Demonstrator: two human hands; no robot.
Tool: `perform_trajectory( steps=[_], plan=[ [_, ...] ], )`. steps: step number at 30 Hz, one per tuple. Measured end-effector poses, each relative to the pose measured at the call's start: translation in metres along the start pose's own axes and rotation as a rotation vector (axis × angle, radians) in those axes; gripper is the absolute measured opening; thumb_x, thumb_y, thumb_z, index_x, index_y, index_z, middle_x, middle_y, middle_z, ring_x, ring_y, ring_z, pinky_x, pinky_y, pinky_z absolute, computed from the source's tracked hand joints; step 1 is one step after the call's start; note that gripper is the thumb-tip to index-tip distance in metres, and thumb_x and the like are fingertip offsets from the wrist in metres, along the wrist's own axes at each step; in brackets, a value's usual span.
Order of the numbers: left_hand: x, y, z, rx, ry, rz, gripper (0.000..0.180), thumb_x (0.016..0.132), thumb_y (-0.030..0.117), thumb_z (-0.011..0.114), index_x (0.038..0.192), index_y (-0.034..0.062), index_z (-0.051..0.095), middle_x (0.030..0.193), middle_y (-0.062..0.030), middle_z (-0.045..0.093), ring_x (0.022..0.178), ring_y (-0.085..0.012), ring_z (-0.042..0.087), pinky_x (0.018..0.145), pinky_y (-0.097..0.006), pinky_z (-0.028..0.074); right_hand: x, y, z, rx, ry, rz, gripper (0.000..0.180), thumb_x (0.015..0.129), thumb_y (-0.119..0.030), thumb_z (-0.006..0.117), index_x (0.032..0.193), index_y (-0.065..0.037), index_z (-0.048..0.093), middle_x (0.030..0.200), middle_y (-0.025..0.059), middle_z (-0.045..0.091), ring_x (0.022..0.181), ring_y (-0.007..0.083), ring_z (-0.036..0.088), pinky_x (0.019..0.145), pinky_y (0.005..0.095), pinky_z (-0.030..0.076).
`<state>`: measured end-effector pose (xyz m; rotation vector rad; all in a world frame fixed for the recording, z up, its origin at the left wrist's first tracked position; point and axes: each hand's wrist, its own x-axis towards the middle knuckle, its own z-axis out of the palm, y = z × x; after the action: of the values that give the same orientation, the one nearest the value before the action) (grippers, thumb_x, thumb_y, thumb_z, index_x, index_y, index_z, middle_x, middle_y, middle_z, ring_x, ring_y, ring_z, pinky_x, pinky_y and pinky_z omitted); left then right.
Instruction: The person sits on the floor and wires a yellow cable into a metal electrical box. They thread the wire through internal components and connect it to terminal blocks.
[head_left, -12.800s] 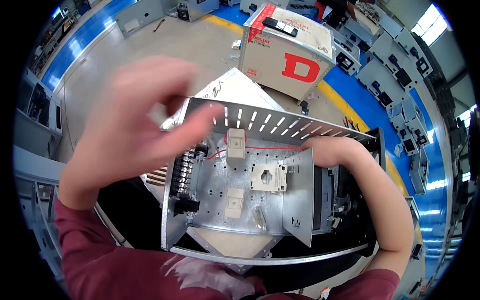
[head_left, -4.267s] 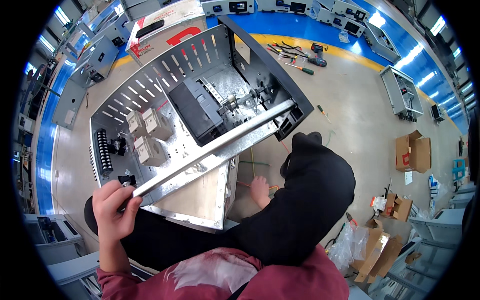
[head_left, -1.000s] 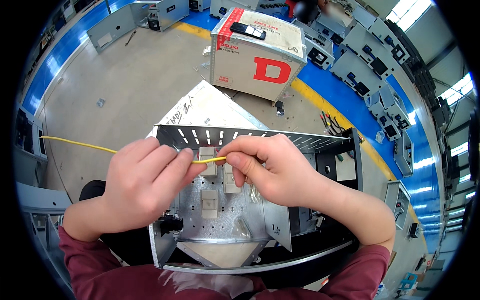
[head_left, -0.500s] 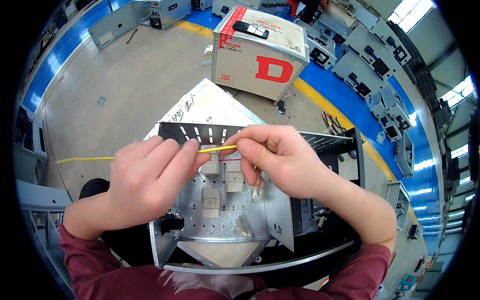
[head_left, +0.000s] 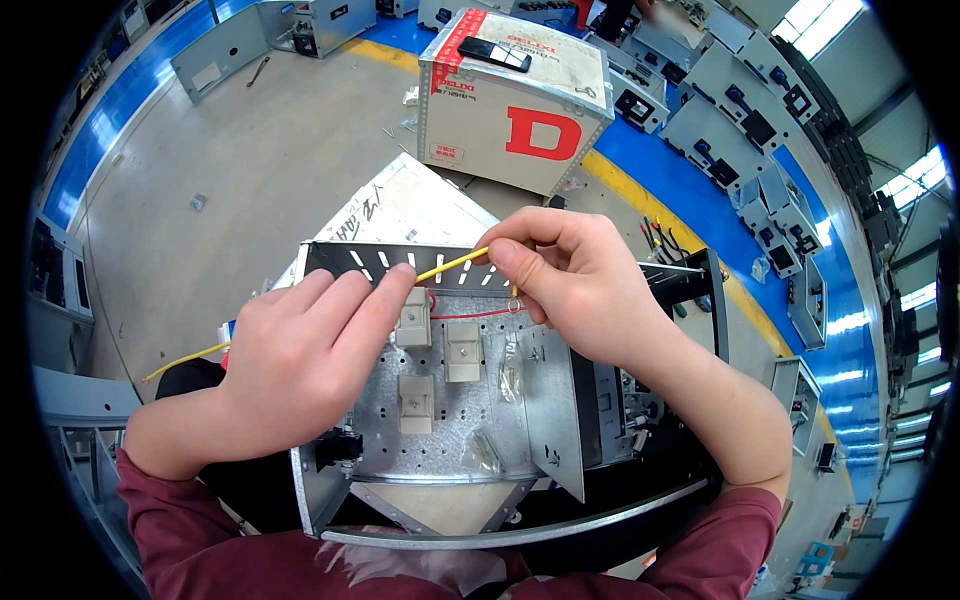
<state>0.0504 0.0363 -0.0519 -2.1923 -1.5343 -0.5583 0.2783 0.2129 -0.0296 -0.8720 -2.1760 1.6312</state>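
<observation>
Left hand (head_left: pixel 305 355) and right hand (head_left: pixel 575 280) pinch a yellow wire (head_left: pixel 450 266) spanning between them; a ring terminal (head_left: pixel 514 303) hangs under the right hand, 3 beige current transformers (head_left: pixel 463 352) sit below, inside the metal enclosure (head_left: pixel 435 440).

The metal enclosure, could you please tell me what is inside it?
Three beige blocks, a red wire, clear bags and a metal partition show; whatever lies behind the left hand and right hand is hidden.
</observation>
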Motion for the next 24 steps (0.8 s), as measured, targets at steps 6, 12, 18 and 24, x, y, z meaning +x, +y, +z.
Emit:
perform_trajectory(
  steps=[6, 12, 18, 24],
  plan=[
    [0.002, 0.0, -0.002, -0.035, -0.036, -0.022, 0.047, 0.086, 0.005, 0.08, 0.131, -0.0058, 0.08, 0.087, -0.0042, 0.061, 0.072, -0.019, 0.063, 0.054, -0.038, 0.047, -0.004, -0.004, 0.001, -0.092, 0.04, -0.028, 0.019, 0.119, -0.012, 0.071, 0.125, 0.002, 0.083, 0.084, -0.0018, 0.072, 0.065, 0.0027, 0.058, 0.059, 0.024, 0.044],
    [0.002, 0.0, -0.006, -0.08, -0.047, -0.026, 0.046, 0.084, 0.004, 0.08, 0.129, -0.0069, 0.08, 0.09, -0.006, 0.065, 0.075, -0.0215, 0.065, 0.055, -0.039, 0.048, -0.004, -0.003, 0.0, -0.157, 0.07, -0.101, 0.016, 0.116, -0.009, 0.074, 0.123, 0.002, 0.083, 0.087, -0.0021, 0.073, 0.07, 0.0016, 0.058, 0.062, 0.0234, 0.044],
    [0.002, -0.003, -0.012, -0.182, -0.071, 0.002, 0.047, 0.08, 0.0, 0.078, 0.127, -0.0089, 0.079, 0.093, -0.0081, 0.066, 0.077, -0.024, 0.065, 0.058, -0.041, 0.05, -0.006, 0.003, 0.003, -0.248, 0.122, -0.257, 0.014, 0.114, -0.006, 0.074, 0.118, 0.001, 0.085, 0.088, -0.0025, 0.073, 0.076, 0.0018, 0.059, 0.068, 0.0246, 0.046],
    [0.001, -0.002, -0.013, -0.237, -0.074, -0.03, 0.048, 0.076, -0.004, 0.077, 0.124, -0.0098, 0.079, 0.094, -0.0103, 0.066, 0.079, -0.0269, 0.065, 0.061, -0.042, 0.053, -0.008, -0.003, -0.002, -0.211, 0.051, -0.15, 0.015, 0.114, -0.008, 0.074, 0.119, 0.001, 0.085, 0.085, -0.0033, 0.072, 0.074, 0.0008, 0.06, 0.065, 0.0239, 0.044]
  ],
)
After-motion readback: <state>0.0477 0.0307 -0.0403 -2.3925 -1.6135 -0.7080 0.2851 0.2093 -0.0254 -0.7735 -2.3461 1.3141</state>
